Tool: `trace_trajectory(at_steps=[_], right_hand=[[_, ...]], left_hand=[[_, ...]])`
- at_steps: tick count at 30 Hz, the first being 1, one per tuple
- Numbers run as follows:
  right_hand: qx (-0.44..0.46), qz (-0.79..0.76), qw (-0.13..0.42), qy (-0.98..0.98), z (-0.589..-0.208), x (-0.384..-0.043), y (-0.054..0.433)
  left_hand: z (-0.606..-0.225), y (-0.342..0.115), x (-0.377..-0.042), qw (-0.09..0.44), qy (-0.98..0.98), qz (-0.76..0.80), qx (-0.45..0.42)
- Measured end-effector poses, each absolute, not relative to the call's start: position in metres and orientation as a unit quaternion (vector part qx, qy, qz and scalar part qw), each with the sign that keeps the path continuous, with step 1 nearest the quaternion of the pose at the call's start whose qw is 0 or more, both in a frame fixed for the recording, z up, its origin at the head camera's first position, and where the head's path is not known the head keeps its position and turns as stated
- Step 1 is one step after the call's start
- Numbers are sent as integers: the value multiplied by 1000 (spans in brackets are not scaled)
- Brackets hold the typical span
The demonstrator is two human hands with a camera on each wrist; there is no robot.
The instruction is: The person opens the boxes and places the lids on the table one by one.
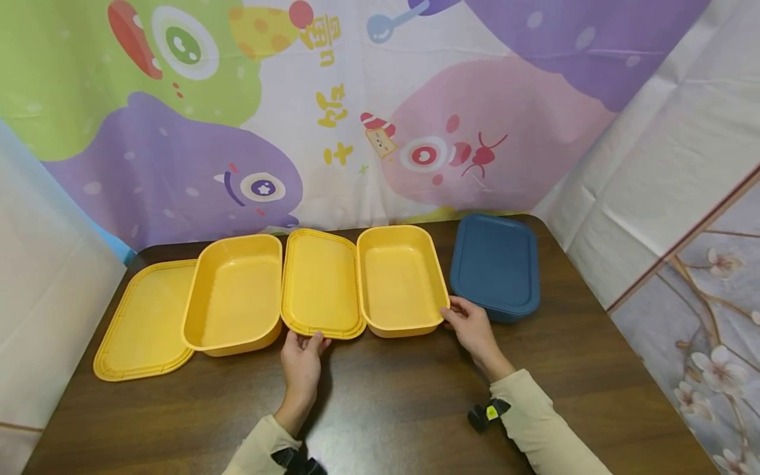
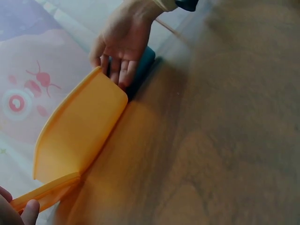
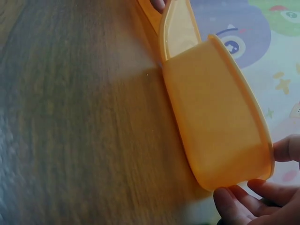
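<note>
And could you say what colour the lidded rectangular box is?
Dark blue; the lidded rectangular box shows best in the head view.

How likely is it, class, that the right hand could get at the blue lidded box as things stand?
Probably yes: the right hand is close beside the blue lidded box, with nothing visible between them, though it would likely have to release the open yellow box whose corner it grips.

Dark brown wood-grain bench with rounded far corners, standing before a hanging fabric backdrop; printed there, as I face it, 3 cartoon creatures, each with 1 large eye: green, purple, pink. Pale plain sheeting closes the left; white fabric and a blossom-patterned panel line the right. Soft light glosses the bench.
</note>
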State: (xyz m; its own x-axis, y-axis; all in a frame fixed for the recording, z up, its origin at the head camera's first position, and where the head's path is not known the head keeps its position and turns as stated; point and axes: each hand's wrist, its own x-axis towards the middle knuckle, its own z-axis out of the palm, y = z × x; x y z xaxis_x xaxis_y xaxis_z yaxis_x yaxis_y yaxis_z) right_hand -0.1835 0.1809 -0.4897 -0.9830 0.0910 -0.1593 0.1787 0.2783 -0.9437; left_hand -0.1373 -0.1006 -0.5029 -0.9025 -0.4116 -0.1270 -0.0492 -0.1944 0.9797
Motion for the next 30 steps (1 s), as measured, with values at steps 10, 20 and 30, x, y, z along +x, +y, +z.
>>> trace_trajectory(at_steps=[10, 20, 30], right_hand=[[103, -604, 15, 790, -489, -183, 185], [105, -608, 11, 787, -489, -184, 185], [105, -610, 14, 785, -494, -185, 186]], left_hand=[[-507, -100, -137, 69, -592, -779, 198], [-504, -114, -135, -29, -601, -774, 196], [-500, -128, -133, -112, -550, -800, 213]])
